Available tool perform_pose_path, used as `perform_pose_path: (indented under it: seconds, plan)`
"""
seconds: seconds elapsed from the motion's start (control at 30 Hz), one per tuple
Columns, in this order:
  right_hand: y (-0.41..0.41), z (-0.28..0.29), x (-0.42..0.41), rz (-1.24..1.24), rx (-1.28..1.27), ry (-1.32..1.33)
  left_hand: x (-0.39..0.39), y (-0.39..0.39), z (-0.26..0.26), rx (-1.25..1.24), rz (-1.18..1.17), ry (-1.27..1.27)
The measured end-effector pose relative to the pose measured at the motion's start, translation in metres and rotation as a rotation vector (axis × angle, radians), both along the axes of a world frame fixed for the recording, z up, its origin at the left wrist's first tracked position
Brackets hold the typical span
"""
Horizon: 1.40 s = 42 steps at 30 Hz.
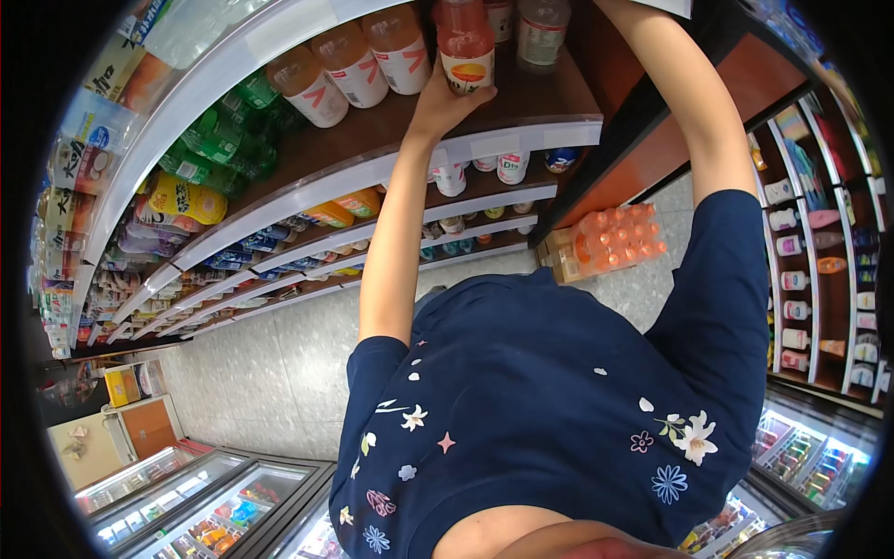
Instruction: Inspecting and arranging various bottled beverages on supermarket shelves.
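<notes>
My left hand [450,105] is closed around the lower part of a plastic bottle of pinkish-red drink [466,45], whose cream label bears a picture of orange fruit. The bottle is upright near the front edge of a brown shelf [552,105]. To its left stand several bottles with white and pink labels [398,52]. Behind and to its right is a clear bottle with a pale label [543,35]. My right arm reaches up past the top edge, so my right hand is out of view.
Lower shelves hold green bottles [216,140], a yellow-wrapped bottle [187,198] and white bottles [513,168]. A shrink-wrapped pack of orange bottles [614,237] lies on the floor beside the shelf end. Shelves of toiletries [796,279] stand at right, glass-topped coolers [230,510] at lower left.
</notes>
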State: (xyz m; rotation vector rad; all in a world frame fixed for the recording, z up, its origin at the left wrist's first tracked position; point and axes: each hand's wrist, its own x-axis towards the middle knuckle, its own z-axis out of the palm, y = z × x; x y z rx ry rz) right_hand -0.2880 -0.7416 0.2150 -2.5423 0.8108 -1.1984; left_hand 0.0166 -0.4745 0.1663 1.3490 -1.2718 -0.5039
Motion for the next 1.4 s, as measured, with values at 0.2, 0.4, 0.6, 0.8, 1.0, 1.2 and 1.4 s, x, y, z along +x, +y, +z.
perform_pose_path:
  seconds: [0.2,0.4,0.6,0.8,1.0,1.2,1.4]
  plan:
    - [-0.003,0.002,0.005,0.01,-0.001,0.036,0.0,-0.004,0.002,0.073,-0.001,0.05]
    - [-0.005,0.0,0.007,0.003,0.003,0.072,0.006,-0.01,-0.005,0.097,-0.03,0.069]
    - [-0.009,0.007,0.017,0.018,-0.01,0.134,-0.005,-0.024,-0.016,0.022,-0.023,0.004]
    - [-0.014,0.032,0.06,0.055,-0.045,0.211,-0.047,-0.034,-0.006,0.087,0.249,-0.211]
    - [-0.022,0.046,0.105,0.126,-0.093,0.31,-0.061,-0.038,-0.009,0.165,0.388,-0.342]
    - [0.151,0.034,0.131,0.182,-0.049,-0.227,-0.047,-0.027,-0.006,0.164,0.345,-0.434]
    - [0.2,-0.027,0.142,-0.064,-0.051,-0.391,-0.025,-0.004,-0.008,0.104,0.226,-0.493]
